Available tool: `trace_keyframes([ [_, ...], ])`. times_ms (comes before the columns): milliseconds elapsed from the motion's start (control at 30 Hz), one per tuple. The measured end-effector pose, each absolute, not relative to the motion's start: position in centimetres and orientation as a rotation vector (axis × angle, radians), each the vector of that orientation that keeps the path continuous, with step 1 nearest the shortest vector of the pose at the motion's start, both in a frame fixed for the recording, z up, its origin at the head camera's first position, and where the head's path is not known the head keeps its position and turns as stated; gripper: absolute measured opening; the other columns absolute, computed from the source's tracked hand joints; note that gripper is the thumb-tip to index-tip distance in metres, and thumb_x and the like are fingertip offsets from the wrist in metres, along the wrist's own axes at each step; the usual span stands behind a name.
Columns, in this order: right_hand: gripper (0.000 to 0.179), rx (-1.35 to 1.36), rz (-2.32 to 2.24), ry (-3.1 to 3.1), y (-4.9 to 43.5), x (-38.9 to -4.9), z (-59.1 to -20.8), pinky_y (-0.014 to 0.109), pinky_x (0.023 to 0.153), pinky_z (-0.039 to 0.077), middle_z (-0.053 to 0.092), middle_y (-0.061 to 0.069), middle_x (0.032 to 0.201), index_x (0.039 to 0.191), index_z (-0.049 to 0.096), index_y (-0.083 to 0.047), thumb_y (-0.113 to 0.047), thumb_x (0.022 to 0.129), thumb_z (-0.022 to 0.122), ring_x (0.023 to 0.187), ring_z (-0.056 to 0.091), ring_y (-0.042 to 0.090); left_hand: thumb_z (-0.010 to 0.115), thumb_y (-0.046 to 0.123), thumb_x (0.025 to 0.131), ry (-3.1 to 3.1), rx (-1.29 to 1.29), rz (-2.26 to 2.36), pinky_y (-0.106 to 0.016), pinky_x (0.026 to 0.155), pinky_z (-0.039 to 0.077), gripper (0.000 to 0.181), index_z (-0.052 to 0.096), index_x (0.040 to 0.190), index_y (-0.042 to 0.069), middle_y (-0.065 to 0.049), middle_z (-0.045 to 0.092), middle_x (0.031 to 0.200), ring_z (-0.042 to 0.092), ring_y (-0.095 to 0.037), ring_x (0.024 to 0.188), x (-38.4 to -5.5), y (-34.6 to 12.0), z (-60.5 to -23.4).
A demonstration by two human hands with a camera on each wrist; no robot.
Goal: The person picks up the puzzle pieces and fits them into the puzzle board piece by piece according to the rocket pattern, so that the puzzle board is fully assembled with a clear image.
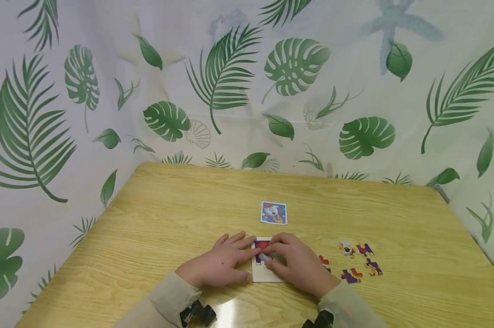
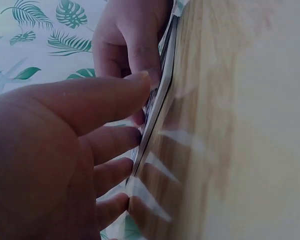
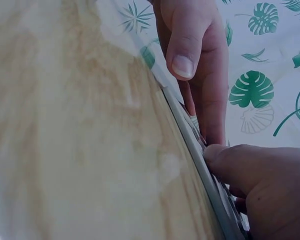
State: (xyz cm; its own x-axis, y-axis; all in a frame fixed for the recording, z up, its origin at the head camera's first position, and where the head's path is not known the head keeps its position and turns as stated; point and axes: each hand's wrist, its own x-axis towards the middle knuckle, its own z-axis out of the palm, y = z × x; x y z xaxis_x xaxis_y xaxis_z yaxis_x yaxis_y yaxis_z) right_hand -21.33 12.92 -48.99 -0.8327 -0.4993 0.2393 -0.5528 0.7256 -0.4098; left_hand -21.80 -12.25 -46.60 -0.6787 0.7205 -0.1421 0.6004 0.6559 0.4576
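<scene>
A white square puzzle board (image 1: 264,275) lies flat on the table between the two hands, with a few joined pieces in its upper left part. My left hand (image 1: 220,264) is spread along the board's left side, its fingertips at the edge. My right hand (image 1: 300,264) bends over the board, thumb and fingers pinching a greyish-white puzzle piece (image 1: 265,257) beside the red one. That hand hides much of the board's right side. The wrist views show the board's thin edge (image 2: 157,106) low against the table, with fingertips of both hands close to it.
Several loose puzzle pieces (image 1: 351,275) lie right of the right hand, one partly behind it. Beyond the board is a small picture card (image 1: 273,212) with a white rocket on blue. The wooden table (image 1: 181,200) ends at a leaf-print curtain (image 1: 238,132).
</scene>
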Motion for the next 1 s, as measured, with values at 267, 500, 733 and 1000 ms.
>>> trace_keyframes([
  [267, 0.018, 0.836, 0.718, -2.793, 11.8, -21.5, -49.0, 0.044, 0.098, 0.048, 0.06, -0.007, 0.113, 0.103, 0.075, -0.024, -0.034, 0.089, 0.08, 0.11, 0.056, 0.016, 0.065, 0.049, 0.096, 2.592, 1.005, 0.558, -0.062, 0.118, 0.004, 0.074, 0.035, 0.159, 0.023, -0.003, 0.02, 0.167, 0.009, -0.03, 0.154, -21.6, -12.2, -46.7],
  [500, 0.011, 0.779, 0.877, -2.766, 12.0, -21.4, -49.1, 0.039, 0.089, 0.052, 0.058, -0.013, 0.109, 0.101, 0.074, -0.029, -0.028, 0.09, 0.078, 0.102, 0.055, 0.009, 0.069, 0.045, 0.093, 2.586, 0.988, 0.607, -0.06, 0.119, 0.001, 0.076, 0.037, 0.159, 0.022, -0.007, 0.015, 0.169, 0.007, -0.03, 0.154, -21.6, -12.4, -46.9],
  [733, 0.012, 0.69, 1.005, -2.699, 14.2, -20.8, -49.0, 0.043, 0.091, 0.051, 0.06, -0.014, 0.11, 0.097, 0.074, -0.028, -0.018, 0.091, 0.076, 0.105, 0.056, 0.009, 0.071, 0.047, 0.09, 2.595, 0.974, 0.591, -0.06, 0.119, 0.0, 0.08, 0.037, 0.159, 0.026, -0.006, 0.013, 0.169, 0.006, -0.027, 0.155, -21.7, -12.1, -47.7],
  [1000, 0.018, 0.596, 0.951, -2.728, 18.9, -20.1, -49.0, 0.05, 0.098, 0.046, 0.061, -0.003, 0.119, 0.107, 0.075, -0.022, -0.019, 0.089, 0.077, 0.116, 0.054, 0.02, 0.073, 0.045, 0.089, 2.634, 0.984, 0.575, -0.062, 0.119, 0.002, 0.08, 0.038, 0.159, 0.025, -0.008, 0.016, 0.168, 0.009, -0.03, 0.154, -21.6, -11.5, -47.4],
])
